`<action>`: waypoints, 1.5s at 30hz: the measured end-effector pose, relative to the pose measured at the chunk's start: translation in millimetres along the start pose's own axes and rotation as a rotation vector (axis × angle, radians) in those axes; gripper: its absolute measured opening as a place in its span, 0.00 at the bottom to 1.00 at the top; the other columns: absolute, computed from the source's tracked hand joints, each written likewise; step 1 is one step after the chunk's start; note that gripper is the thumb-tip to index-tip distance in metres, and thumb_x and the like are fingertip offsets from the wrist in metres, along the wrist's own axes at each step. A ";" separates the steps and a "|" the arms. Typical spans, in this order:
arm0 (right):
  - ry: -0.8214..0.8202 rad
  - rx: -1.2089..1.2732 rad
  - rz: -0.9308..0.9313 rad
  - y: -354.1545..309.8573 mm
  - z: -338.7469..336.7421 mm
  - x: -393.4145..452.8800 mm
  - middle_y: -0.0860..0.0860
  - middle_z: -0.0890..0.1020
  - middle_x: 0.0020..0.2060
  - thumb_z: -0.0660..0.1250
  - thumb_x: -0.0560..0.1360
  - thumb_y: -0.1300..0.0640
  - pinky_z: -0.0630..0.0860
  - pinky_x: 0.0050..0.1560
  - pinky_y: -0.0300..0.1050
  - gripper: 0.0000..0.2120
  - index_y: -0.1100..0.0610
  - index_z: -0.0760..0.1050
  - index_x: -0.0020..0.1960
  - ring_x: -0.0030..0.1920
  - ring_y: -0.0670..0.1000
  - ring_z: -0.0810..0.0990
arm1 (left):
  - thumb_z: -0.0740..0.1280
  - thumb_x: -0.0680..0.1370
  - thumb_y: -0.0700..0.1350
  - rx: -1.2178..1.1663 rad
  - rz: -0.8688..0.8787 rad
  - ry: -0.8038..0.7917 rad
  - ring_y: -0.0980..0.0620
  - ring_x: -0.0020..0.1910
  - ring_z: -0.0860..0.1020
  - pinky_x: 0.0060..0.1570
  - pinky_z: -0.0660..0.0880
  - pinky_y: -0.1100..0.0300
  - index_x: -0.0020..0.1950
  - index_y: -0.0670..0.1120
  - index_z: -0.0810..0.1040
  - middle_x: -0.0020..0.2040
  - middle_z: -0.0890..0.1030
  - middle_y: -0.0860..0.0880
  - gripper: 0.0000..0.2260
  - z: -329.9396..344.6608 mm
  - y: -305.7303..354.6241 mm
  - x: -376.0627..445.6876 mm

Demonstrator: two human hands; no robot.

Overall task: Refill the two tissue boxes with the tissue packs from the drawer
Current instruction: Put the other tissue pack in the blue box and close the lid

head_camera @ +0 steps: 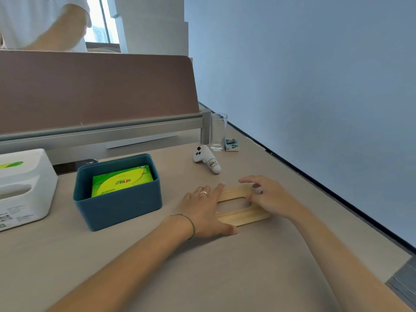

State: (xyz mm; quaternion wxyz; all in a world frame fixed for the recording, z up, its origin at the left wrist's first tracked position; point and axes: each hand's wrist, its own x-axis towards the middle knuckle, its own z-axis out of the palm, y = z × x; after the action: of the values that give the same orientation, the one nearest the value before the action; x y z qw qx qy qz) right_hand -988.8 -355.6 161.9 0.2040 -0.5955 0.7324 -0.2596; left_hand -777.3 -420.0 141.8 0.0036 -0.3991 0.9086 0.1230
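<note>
A dark blue tissue box (126, 207) stands open on the desk with a green and yellow tissue pack (121, 181) lying inside it. Its wooden lid (242, 216), with an oval slot, lies flat on the desk to the right. My left hand (206, 210) rests flat over the lid's left end, fingers spread. My right hand (270, 197) touches the lid's far right edge with curled fingers. A white tissue box (24, 188) stands at the far left, cut off by the frame edge, with some green showing on top.
A white controller (207, 159), an empty glass (218, 131) and a small packet (231, 145) stand behind the lid near the desk's right edge. A brown partition (96, 88) runs along the back. Another person's arm (56, 28) shows beyond it. A dark phone (74, 165) lies behind the blue box.
</note>
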 end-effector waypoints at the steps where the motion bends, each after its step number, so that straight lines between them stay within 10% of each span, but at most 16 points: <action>1: -0.001 -0.003 -0.004 1.5 0.7 0.1 0.44 0.77 0.64 0.70 0.73 0.59 0.67 0.57 0.41 0.25 0.42 0.75 0.67 0.62 0.47 0.74 | 0.66 0.61 0.77 -0.019 0.007 0.012 0.46 0.79 0.59 0.75 0.61 0.46 0.82 0.57 0.44 0.80 0.61 0.48 0.57 0.3 -0.2 2.0; 10: 0.052 -0.059 -0.066 1.9 -0.4 0.1 0.45 0.75 0.68 0.74 0.70 0.57 0.64 0.61 0.37 0.29 0.44 0.73 0.70 0.67 0.48 0.73 | 0.71 0.59 0.73 0.007 0.068 0.192 0.47 0.64 0.73 0.62 0.71 0.53 0.74 0.58 0.61 0.65 0.75 0.50 0.47 -14.0 7.8 2.1; 18: -0.194 -0.290 -0.196 -28.0 -10.1 -0.9 0.44 0.47 0.81 0.81 0.58 0.48 0.49 0.79 0.54 0.62 0.34 0.44 0.79 0.80 0.48 0.40 | 0.69 0.60 0.72 0.221 0.206 0.359 0.46 0.60 0.75 0.64 0.70 0.50 0.70 0.54 0.66 0.59 0.77 0.49 0.43 -58.6 2.9 -6.0; 37: -0.331 -0.001 -0.491 -188.6 29.9 69.7 0.39 0.64 0.72 0.84 0.57 0.54 0.64 0.72 0.48 0.59 0.35 0.53 0.78 0.71 0.44 0.64 | 0.78 0.63 0.64 -0.078 -0.040 0.240 0.55 0.67 0.67 0.66 0.67 0.58 0.81 0.62 0.49 0.74 0.68 0.57 0.54 -151.3 -168.7 -115.6; 45: -0.450 0.043 -0.481 -209.3 53.5 90.7 0.40 0.65 0.71 0.84 0.60 0.60 0.64 0.58 0.27 0.57 0.38 0.55 0.79 0.69 0.40 0.64 | 0.78 0.64 0.63 -0.138 -0.121 0.220 0.52 0.64 0.69 0.66 0.70 0.54 0.80 0.63 0.51 0.70 0.72 0.53 0.52 -146.1 -203.6 -126.9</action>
State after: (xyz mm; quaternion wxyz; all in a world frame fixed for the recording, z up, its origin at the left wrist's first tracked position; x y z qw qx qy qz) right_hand -814.6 -484.3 251.5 0.3061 -0.7894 0.5016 -0.1774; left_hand -529.7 -493.7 251.8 -0.1161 -0.4634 0.8672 0.1402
